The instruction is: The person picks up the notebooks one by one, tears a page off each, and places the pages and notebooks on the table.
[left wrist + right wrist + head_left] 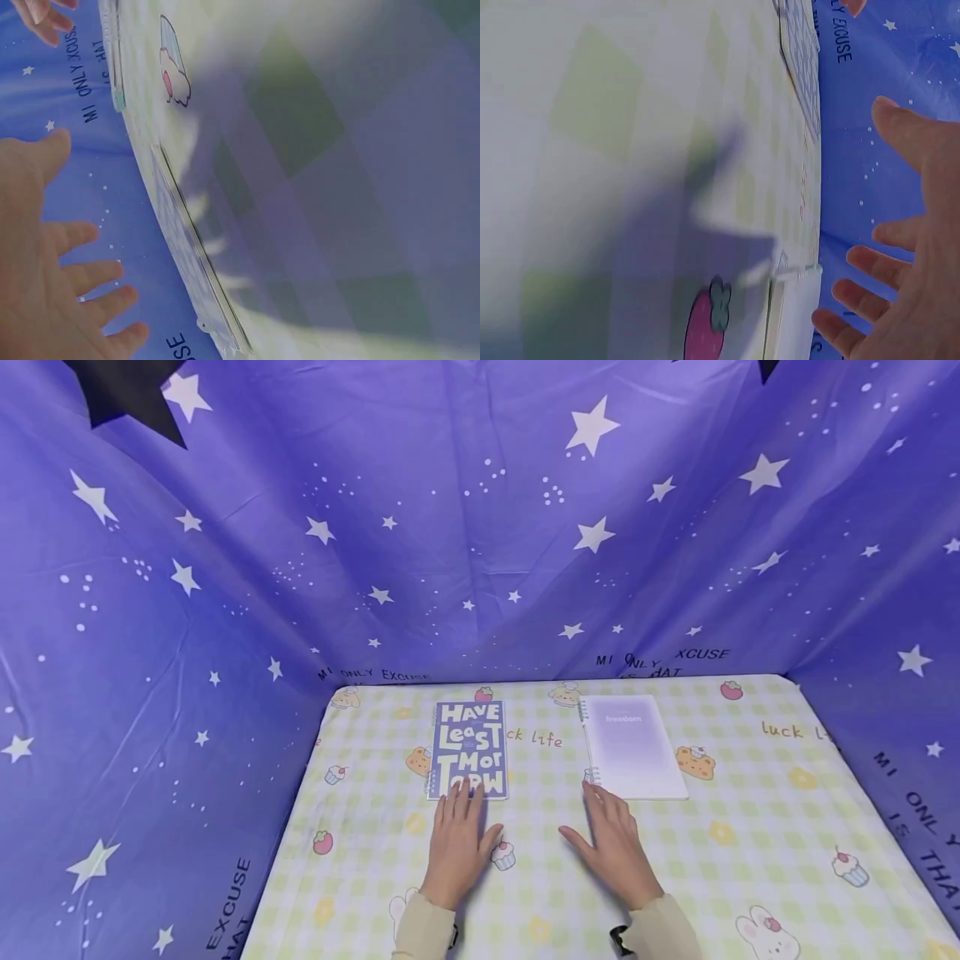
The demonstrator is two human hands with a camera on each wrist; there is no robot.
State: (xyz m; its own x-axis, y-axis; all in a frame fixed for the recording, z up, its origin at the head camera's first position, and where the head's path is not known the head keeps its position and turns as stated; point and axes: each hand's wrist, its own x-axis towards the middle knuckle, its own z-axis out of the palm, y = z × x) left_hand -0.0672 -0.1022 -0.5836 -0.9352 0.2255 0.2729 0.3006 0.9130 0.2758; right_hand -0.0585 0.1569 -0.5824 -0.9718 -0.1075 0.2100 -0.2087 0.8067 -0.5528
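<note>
On the table lie two spiral notebooks side by side. The left one, a blue notebook (470, 739) with big white lettering, has its near edge overlapped by the fingertips of my left hand (459, 843) in the head view. To the right is a pale lilac notebook (633, 747) marked "freedom", its rings along the left side. My right hand (613, 842) hovers by its lower left corner. Both wrist views show the left hand (67, 262) and the right hand (900, 247) above the cloth with fingers extended and spread, holding nothing.
A green-and-white checked tablecloth (540, 877) with cupcakes, bears and strawberries covers the table. Blue-purple curtains (480, 527) printed with white stars hang behind it and along both sides. Each wrist wears a dark band below a beige sleeve (663, 931).
</note>
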